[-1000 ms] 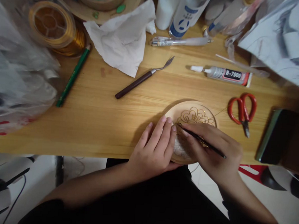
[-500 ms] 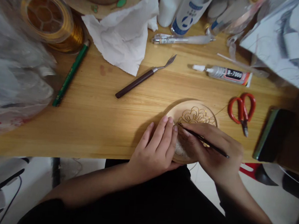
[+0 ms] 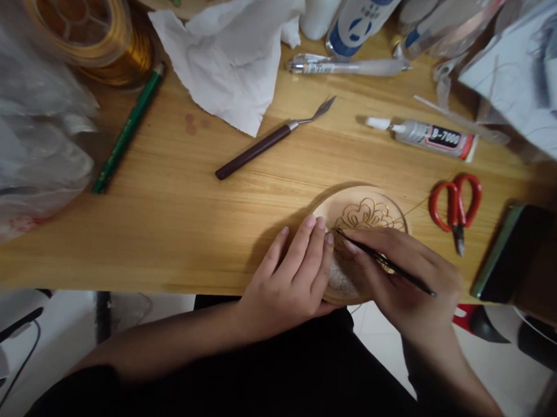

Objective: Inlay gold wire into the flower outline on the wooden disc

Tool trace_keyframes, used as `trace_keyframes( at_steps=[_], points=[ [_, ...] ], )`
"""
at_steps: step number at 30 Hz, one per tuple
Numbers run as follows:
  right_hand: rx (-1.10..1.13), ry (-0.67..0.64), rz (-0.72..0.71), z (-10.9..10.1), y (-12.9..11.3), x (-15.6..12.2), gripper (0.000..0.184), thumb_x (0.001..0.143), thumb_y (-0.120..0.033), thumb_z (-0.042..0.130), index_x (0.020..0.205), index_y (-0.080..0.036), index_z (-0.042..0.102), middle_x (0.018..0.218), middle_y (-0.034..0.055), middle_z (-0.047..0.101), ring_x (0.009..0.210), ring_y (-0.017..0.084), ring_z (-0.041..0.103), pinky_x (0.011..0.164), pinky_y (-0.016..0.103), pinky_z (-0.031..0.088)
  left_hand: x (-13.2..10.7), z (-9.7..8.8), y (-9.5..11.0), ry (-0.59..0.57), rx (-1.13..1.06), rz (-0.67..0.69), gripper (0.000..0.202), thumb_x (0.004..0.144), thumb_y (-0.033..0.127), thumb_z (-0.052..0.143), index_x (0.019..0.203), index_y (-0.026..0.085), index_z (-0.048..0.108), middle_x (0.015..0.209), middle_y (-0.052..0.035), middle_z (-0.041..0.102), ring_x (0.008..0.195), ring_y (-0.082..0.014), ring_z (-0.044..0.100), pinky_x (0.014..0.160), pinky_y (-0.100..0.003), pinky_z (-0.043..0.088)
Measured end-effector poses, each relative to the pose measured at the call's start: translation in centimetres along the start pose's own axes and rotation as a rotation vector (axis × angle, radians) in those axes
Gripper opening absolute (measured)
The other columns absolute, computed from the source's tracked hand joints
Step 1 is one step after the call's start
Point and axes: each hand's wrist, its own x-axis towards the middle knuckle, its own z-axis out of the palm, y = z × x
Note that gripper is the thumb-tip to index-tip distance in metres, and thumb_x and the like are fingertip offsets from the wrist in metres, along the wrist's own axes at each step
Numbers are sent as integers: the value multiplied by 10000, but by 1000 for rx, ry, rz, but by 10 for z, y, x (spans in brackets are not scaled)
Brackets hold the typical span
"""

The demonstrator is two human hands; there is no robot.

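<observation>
A round wooden board (image 3: pixel 328 206) lies at the table's front edge, with a flower outline in gold wire (image 3: pixel 367 213) on its face. My left hand (image 3: pixel 289 278) grips the board's left side: the fingers rest on top and part of the hand shows below the rim. In my right hand (image 3: pixel 408 282) is a pair of slim black tweezers (image 3: pixel 413 280), pinched between thumb and fingers. Their tips touch down on the pattern beside my left fingertips. What the tips hold is too small to make out. A thin wire runs from the board toward the red-handled snips (image 3: pixel 455 210).
Behind the board lie a palette knife (image 3: pixel 263 148), a B-7000 glue tube (image 3: pixel 434 137) and a pen (image 3: pixel 348 67). Crumpled paper (image 3: pixel 231 61), a gold wire spool (image 3: pixel 100 34), a green pencil (image 3: pixel 128 133) and a plastic bag (image 3: pixel 33 130) are leftward. A phone (image 3: pixel 514 251) sits rightmost.
The whole view has shifted slightly, so the items at the back appear a little higher. Both hands keep their places on the board, and the tweezers' tips have barely moved.
</observation>
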Motion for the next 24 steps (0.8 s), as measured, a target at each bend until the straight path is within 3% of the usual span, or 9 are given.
trace_keyframes(
  at_steps=[15,24],
  points=[
    [-195,241,205,28,-31,-6,147,852,-119,652,942,-227,691,840,8,765,709,162,733,663,272,618,2,-3,-2,-4,-19,9,636,1022,482,262,1248,-12,591,1313,-221,613,1258,-328,569,1011,-440,445],
    [-190,410,307,46,-44,-5,72,857,-136,640,891,-180,686,781,24,746,669,139,708,637,260,609,1,1,2,49,-42,-26,567,1014,400,316,1281,-35,566,1300,-225,620,1250,-336,573,1011,-450,437]
  ],
)
